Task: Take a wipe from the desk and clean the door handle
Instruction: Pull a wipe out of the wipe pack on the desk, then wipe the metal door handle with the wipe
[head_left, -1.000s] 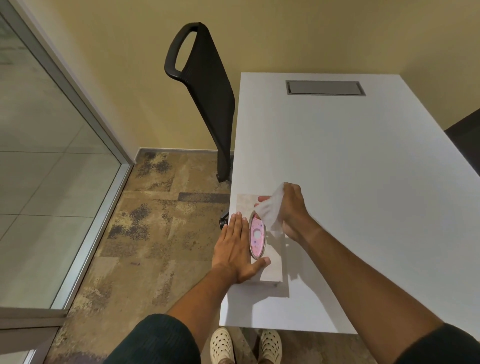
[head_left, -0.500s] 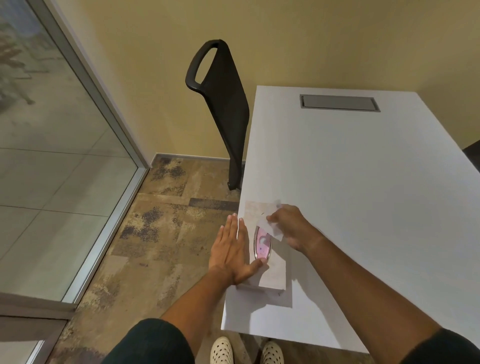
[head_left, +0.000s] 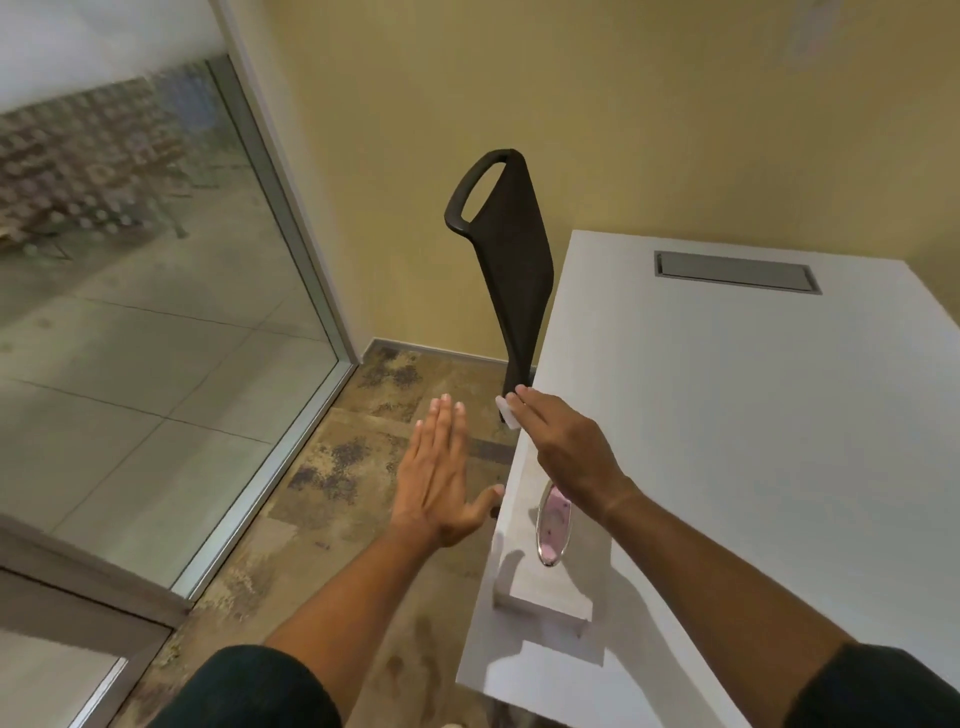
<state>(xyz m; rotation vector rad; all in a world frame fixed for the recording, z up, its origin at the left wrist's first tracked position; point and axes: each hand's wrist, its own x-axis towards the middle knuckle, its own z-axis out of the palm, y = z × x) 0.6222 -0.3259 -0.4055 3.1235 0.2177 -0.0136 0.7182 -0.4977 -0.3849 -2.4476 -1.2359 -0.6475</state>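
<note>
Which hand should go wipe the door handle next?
The right hand, probably. A bit of the white wipe already shows under its fingertips. The left hand is flat, open and empty, off the desk edge. No door handle shows here.

I can only see a small white corner of the wipe (head_left: 506, 415); the rest is tucked under my right hand (head_left: 563, 447). That wrist covers the top of the wipe pack (head_left: 550, 577). The surface (head_left: 753, 467) runs off the right edge. Everything beyond the glass wall (head_left: 156, 312) is blurred.
</note>
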